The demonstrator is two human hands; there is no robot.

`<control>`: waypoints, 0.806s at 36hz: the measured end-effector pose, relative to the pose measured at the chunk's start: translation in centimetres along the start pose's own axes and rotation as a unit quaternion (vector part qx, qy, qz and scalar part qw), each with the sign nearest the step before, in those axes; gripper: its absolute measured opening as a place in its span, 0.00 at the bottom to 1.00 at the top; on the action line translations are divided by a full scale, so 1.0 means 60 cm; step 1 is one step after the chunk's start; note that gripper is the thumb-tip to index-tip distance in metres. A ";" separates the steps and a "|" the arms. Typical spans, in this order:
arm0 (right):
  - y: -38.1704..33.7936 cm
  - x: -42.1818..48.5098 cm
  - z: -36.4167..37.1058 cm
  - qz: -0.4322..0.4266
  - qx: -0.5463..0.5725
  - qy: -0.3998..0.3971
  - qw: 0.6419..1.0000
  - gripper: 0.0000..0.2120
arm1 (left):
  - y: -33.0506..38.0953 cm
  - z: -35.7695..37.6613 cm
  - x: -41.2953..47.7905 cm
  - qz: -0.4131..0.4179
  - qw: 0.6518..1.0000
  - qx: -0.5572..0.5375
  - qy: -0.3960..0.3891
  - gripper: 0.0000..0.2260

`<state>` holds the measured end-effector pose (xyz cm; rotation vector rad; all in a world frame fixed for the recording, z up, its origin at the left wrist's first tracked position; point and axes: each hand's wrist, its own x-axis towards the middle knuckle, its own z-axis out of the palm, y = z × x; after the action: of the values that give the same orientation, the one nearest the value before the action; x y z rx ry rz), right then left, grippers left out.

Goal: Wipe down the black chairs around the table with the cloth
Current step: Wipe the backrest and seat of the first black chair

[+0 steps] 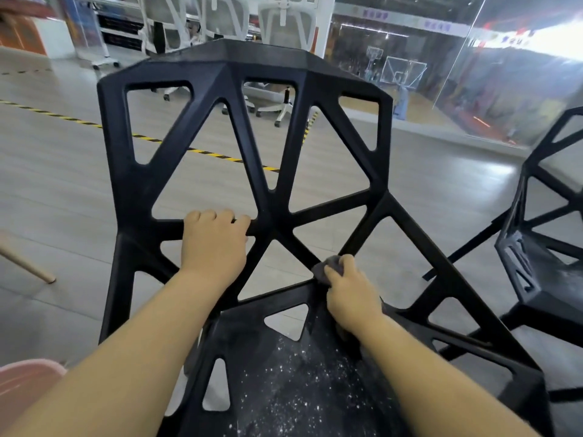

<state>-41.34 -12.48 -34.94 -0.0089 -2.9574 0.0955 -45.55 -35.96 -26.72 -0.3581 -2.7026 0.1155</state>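
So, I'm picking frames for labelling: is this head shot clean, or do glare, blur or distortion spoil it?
Head view: the left hand, right hand and cloth on the black chair read clearly; wide-angle distortion bows the chair's frame; glare whitens the far glass wall; white office chairs behind are soft.

Even indoor light, blown-out glare at upper right, wide-angle bending, slight softness throughout
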 end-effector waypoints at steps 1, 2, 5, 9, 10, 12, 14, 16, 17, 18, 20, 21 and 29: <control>0.004 0.004 -0.007 -0.004 0.010 0.016 1.000 0.18 | 0.000 0.000 0.000 -0.002 1.000 -0.007 -0.001 0.10; 0.011 0.011 -0.016 -0.012 0.022 0.035 0.999 0.18 | 0.001 0.000 0.000 -0.004 1.000 -0.012 0.001 0.11; 0.033 0.033 -0.054 -0.009 0.066 0.120 0.991 0.19 | 0.002 0.001 0.002 -0.014 1.000 -0.018 0.001 0.11; 0.050 0.089 -0.119 0.096 0.114 0.252 0.956 0.19 | 0.000 0.007 0.005 -0.025 0.999 -0.037 0.018 0.14; 0.052 0.103 -0.130 0.117 0.114 0.246 0.955 0.19 | 0.001 0.008 0.006 -0.027 0.998 -0.044 0.017 0.14; 0.045 0.122 -0.139 0.144 0.107 0.249 0.952 0.20 | 0.001 0.011 0.010 -0.032 0.998 -0.057 0.013 0.15; 0.023 0.126 -0.131 0.164 0.111 0.252 0.947 0.21 | 0.000 0.012 0.013 -0.035 0.997 -0.067 0.011 0.16; -0.009 0.120 -0.111 0.156 0.143 0.252 0.944 0.21 | -0.002 0.015 0.016 -0.039 0.996 -0.077 0.008 0.16; -0.026 0.116 -0.099 0.134 0.156 0.254 0.945 0.22 | -0.002 0.016 0.018 -0.040 0.996 -0.081 0.007 0.16; -0.042 0.110 -0.088 0.105 0.160 0.258 0.947 0.22 | -0.002 0.017 0.018 -0.042 0.996 -0.083 0.006 0.16; -0.072 0.099 -0.060 0.043 0.137 0.210 0.967 0.22 | -0.003 0.019 0.019 -0.047 0.995 -0.088 0.007 0.16; -0.087 0.090 -0.047 -0.003 0.129 0.179 0.975 0.23 | -0.003 0.019 0.019 -0.049 0.995 -0.091 0.008 0.16; -0.049 0.087 -0.053 -0.095 0.100 0.159 0.978 0.17 | -0.004 0.018 0.020 -0.052 0.994 -0.100 0.006 0.14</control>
<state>-45.88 -15.18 -30.67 0.2603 -2.6005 0.3308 -47.11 -35.92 -27.24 -0.2738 -2.7219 -0.1878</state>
